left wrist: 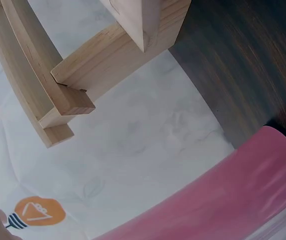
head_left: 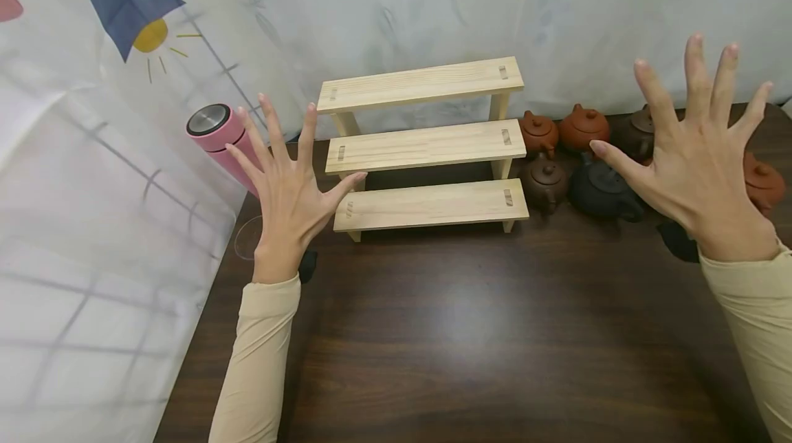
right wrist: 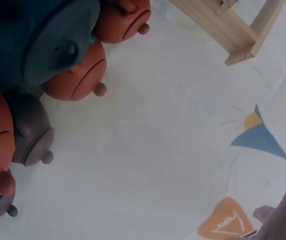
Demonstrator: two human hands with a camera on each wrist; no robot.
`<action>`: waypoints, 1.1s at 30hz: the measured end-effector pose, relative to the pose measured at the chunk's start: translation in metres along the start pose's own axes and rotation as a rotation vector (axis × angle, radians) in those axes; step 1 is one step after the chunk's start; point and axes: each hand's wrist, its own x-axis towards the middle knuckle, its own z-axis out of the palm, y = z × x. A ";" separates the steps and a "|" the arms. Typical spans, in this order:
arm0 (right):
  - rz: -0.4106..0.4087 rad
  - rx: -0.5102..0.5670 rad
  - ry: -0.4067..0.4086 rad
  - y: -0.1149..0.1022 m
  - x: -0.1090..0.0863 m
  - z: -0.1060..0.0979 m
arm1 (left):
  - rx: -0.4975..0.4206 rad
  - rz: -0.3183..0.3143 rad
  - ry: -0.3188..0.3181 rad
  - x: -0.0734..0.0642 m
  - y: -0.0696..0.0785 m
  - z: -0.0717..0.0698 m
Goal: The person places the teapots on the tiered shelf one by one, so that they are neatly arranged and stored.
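Note:
Both hands are raised with fingers spread wide, and neither holds anything. My left hand (head_left: 287, 192) is in front of the left end of a three-step wooden stand (head_left: 427, 147) and beside a pink thermos (head_left: 225, 137) with a steel-topped lid. On the other side, my right hand (head_left: 705, 161) hangs in front of a group of clay teapots, partly covering some. Among them are a black teapot (head_left: 603, 188), a dark brown teapot (head_left: 544, 181) and an orange-red teapot (head_left: 583, 128). In the left wrist view the thermos (left wrist: 233, 185) lies close, with the stand above it.
The dark wooden table (head_left: 470, 333) spreads in front of the stand. A white printed cloth (head_left: 396, 9) hangs behind it and along the left side. Near the left wrist is a clear round object (head_left: 247, 238), partly hidden. Another orange-red teapot (head_left: 764, 181) stands at the far right.

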 end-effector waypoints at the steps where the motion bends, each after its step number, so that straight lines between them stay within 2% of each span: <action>1: 0.003 0.001 -0.012 -0.001 0.000 -0.001 | 0.000 0.000 -0.001 0.000 0.000 0.000; 5: 0.014 0.007 -0.045 -0.004 0.000 -0.003 | -0.034 -0.009 -0.015 -0.001 0.001 0.000; 9: 0.031 0.055 -0.085 -0.010 0.001 -0.006 | -0.129 -0.003 -0.032 -0.003 0.003 -0.001; 14: 0.064 0.268 -0.164 -0.026 -0.001 -0.008 | -0.242 0.019 -0.079 -0.006 0.004 -0.001; 18: 0.066 0.428 -0.186 -0.040 -0.004 -0.007 | -0.350 -0.051 -0.158 -0.010 0.006 -0.003; 21: 0.067 0.500 -0.203 -0.048 -0.006 -0.006 | -0.441 -0.110 -0.185 -0.012 0.007 -0.003; 25: 0.085 0.500 -0.252 -0.053 -0.012 -0.003 | -0.572 -0.139 -0.170 -0.013 0.009 0.001; 27: 0.101 0.487 -0.284 -0.053 -0.015 0.000 | -0.631 -0.172 -0.170 -0.014 0.009 0.003; 33: 0.182 0.435 -0.431 -0.046 -0.025 0.007 | -0.732 -0.344 -0.239 -0.015 0.008 0.009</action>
